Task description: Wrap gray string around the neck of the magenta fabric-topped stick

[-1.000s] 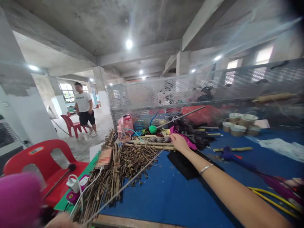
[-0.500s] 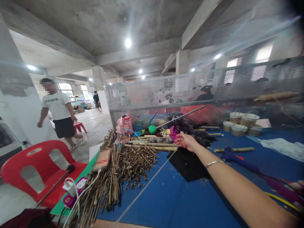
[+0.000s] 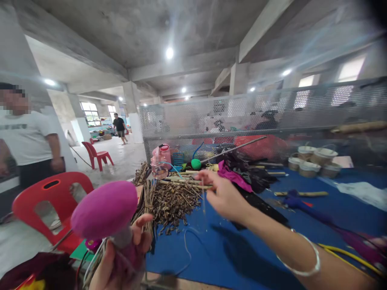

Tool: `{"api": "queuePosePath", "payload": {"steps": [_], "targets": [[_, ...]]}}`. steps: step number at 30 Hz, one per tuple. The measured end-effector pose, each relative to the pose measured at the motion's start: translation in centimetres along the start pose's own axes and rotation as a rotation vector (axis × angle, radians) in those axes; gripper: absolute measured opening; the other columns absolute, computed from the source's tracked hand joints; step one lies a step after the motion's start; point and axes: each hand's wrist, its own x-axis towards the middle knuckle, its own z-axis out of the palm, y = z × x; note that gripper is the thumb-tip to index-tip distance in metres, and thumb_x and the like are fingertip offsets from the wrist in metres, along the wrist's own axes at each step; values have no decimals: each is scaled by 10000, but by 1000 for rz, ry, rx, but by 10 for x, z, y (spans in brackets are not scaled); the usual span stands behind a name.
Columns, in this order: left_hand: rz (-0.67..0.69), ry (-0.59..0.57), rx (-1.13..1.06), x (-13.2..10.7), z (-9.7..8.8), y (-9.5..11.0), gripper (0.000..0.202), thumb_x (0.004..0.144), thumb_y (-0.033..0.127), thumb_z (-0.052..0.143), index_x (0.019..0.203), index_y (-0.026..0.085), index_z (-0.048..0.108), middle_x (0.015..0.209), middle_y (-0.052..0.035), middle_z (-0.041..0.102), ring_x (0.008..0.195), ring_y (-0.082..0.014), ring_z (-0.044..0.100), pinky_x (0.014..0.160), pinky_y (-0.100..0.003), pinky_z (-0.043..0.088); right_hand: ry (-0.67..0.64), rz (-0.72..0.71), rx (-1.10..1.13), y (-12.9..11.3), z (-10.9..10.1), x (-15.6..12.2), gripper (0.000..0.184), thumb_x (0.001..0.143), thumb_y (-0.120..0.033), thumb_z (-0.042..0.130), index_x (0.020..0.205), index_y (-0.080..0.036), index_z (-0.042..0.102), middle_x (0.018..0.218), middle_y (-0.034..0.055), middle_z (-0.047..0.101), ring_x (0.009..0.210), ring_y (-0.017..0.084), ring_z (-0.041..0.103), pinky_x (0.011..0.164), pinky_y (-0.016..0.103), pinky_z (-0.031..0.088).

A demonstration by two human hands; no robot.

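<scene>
My left hand (image 3: 121, 249), at the lower left, is wrapped round the stem of a mushroom-shaped fabric piece (image 3: 104, 207). Its rounded cap is magenta, with a grey neck and purple-pink cloth below. My right hand (image 3: 222, 193) is over the table, fingers bent and pointing left, a silver bangle on the wrist. A thin grey thread (image 3: 190, 249) curves slack over the blue tabletop and rises, blurred, to the right fingers, which seem to pinch it. Whether a needle is there cannot be made out. Magenta cloth (image 3: 234, 175) lies just behind this hand.
Dried plant pieces (image 3: 172, 205) and bundled stalks (image 3: 148, 201) lie left of centre. Behind are a pink bottle (image 3: 163, 155), green yarn ball (image 3: 196, 163) and bamboo sticks. Small buckets (image 3: 310, 168) stand right, before a perforated metal screen (image 3: 187, 121). A red chair (image 3: 57, 201) and walking people are left.
The left hand with the mushroom-shaped piece has come into view. My right hand has come back nearer and leftward, and the taut thread has gone slack. The person in white has come closer.
</scene>
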Motion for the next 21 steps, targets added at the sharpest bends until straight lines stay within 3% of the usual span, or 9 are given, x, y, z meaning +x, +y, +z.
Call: {"api": "queuePosePath", "payload": {"steps": [3,5,7,11,16,19,21], "targets": [[-43,-80,35,7,34,-11,287,744,449,599,828,180,651,1226,-70,559,965,-215,575,454,-166,424,-301,-62,-2,-24,17,-36,768,617,16,420,1359,-162,332,1346,116,445,1211,225,437,1008,390,354],[-124,-150,87,11,47,-17,288,756,442,588,850,175,643,1095,-89,617,784,-172,604,388,-154,342,-453,-102,15,-33,22,-45,838,612,13,438,1410,-147,240,1419,129,342,1282,241,349,1052,394,304],[-191,-189,139,15,52,-22,316,753,458,590,862,164,629,892,-79,653,551,-106,543,381,-163,308,-520,-122,31,-37,24,-45,868,598,25,439,1419,-149,217,1417,133,343,1284,246,345,1058,393,295],[-254,-220,243,21,54,-29,388,763,522,545,832,144,595,609,-21,586,449,-87,468,440,-194,329,-519,-110,95,-36,21,-37,902,560,52,414,1410,-184,231,1361,106,428,1230,229,416,1027,379,334],[-204,-302,385,32,66,-35,438,759,567,519,841,139,560,542,17,492,433,-55,363,418,-178,228,-501,-147,136,-23,19,-38,911,547,47,405,1404,-214,239,1377,78,414,1238,215,411,1031,359,324],[-188,-323,385,38,73,-28,443,738,584,535,817,148,550,522,44,421,392,-29,271,384,-170,156,-417,-93,70,12,21,-29,881,574,30,420,1412,-165,229,1417,108,352,1286,230,343,1040,375,308],[-177,-337,333,36,66,-18,414,745,561,543,811,153,560,514,47,406,381,-21,250,376,-163,162,-340,42,-19,48,23,-16,836,588,24,413,1394,-151,274,1419,121,348,1293,235,332,1025,383,323]]}}
